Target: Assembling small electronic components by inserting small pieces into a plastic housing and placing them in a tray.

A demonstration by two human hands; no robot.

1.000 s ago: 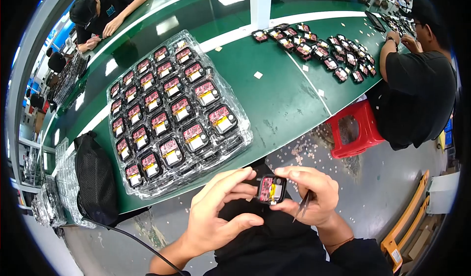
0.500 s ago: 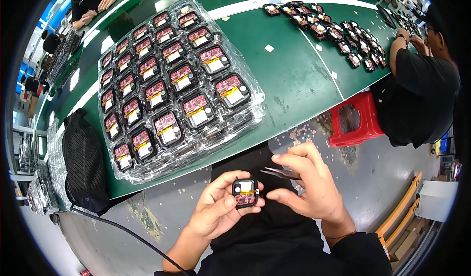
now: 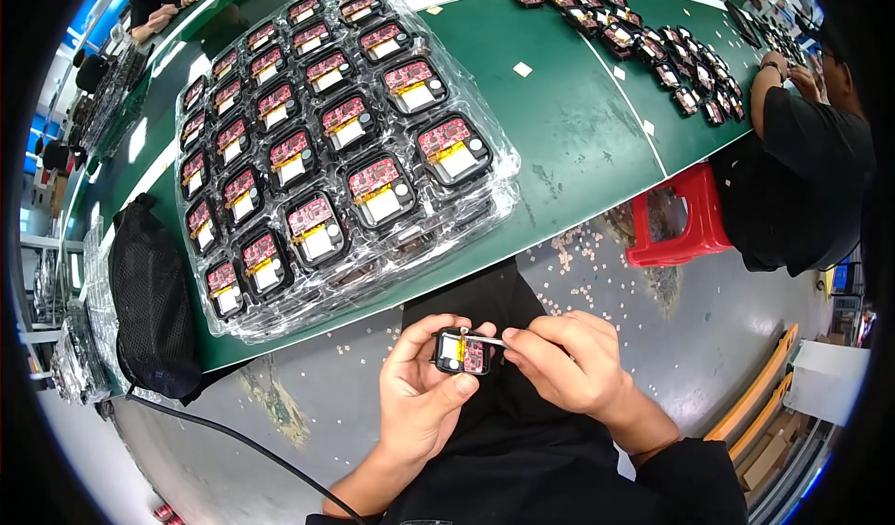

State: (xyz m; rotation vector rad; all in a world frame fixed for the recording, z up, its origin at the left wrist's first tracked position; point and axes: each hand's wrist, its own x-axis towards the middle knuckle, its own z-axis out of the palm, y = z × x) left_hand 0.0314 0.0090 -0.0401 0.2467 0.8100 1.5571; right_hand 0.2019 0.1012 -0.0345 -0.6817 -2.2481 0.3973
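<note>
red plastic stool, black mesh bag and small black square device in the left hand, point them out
Red plastic stool [image 3: 707,213], head view: solid right part
Black mesh bag [image 3: 154,301], head view: its middle
Small black square device [image 3: 462,352] in the left hand [image 3: 417,390], head view: middle of its open face

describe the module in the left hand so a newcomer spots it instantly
In front of the green table, the left hand holds a black-framed electronic module. Unlike similar modules in the clear plastic tray, this one is off the table, and the right hand holds tweezers over it.
</note>
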